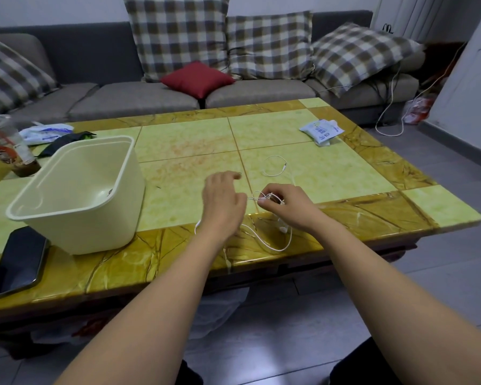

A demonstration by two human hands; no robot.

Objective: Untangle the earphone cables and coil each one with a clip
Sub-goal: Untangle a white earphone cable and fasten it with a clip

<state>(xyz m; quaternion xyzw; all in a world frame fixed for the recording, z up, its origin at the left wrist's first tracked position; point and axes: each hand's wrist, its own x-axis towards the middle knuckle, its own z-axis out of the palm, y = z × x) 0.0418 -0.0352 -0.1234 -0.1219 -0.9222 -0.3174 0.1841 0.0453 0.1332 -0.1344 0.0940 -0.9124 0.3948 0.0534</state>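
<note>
The left hand [224, 201] hovers over the worktop [345, 173] with its fingers loosely bent. It is just left of the tangle [264, 197] in the white earphone cables [271, 244]. A thin strand runs from the tangle towards its thumb, but I cannot tell whether the thumb pinches it. The right hand [288, 208] is the nearer one, with its fingertips closed on the tangle from the right. Loose cable runs both ways from there: one loop sags towards the near edge, and another lies farther back and ends in what is probably the plug [284, 165]. The right palm hides the earbuds, and no clip is in view.
</note>
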